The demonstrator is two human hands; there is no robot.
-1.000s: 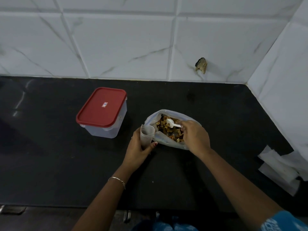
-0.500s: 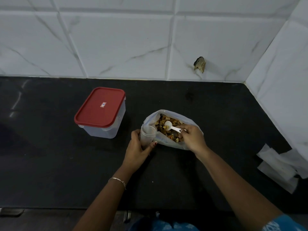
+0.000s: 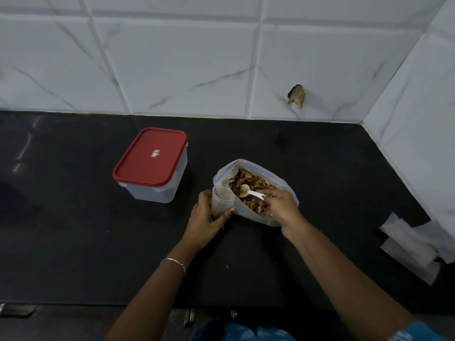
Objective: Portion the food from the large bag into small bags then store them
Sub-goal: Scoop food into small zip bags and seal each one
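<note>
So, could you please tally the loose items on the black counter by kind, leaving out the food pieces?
Large food bag: 1
Small clear bag, held open by the left hand: 1
White plastic spoon, held by the right hand: 1
Red-lidded plastic container: 1
Pile of white papers at the right edge, count unclear: 1
Total: 5

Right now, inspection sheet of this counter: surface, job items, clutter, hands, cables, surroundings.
Surface: black countertop, no spills seen.
Job's things: large bag open, holding mixed food; small bag upright beside it, mouth open; white spoon over the food; container closed with a red lid.
Clutter: white papers at the right edge.
Hands: left hand grips the small bag; right hand holds the spoon.
Cables: nothing seen.
Surroundings: white tiled wall, one chipped hole.
</note>
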